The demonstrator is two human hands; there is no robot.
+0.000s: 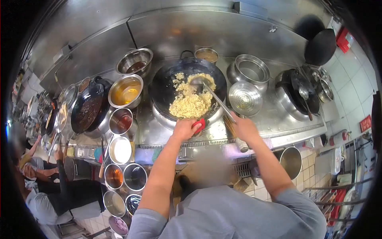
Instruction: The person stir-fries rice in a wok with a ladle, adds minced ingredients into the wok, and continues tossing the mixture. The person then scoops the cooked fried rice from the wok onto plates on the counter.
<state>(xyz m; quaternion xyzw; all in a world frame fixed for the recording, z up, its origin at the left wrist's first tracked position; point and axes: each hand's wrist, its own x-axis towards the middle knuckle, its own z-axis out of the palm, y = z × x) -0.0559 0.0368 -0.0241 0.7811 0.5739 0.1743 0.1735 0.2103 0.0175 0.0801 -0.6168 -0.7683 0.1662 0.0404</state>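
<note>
A black wok (161, 85) sits on the burner, holding a yellowish heap of fried rice (191, 105). My left hand (186, 129) is closed at the wok's near edge, around a red grip (199, 125) on its handle. In my right hand (244, 129) is the long handle of a metal ladle (217, 97). The ladle's bowl lies in the rice, near the middle of the wok. A perforated strainer (245, 98) rests to the right of the wok, close to my right hand.
Left of the wok stand bowls of yellow liquid (126, 91) and dark sauce (137, 67), then another wok (88, 111). Several seasoning pots (120, 149) line the near left. A metal pot (251, 71) stands at right. Co-workers (43, 199) are at far left.
</note>
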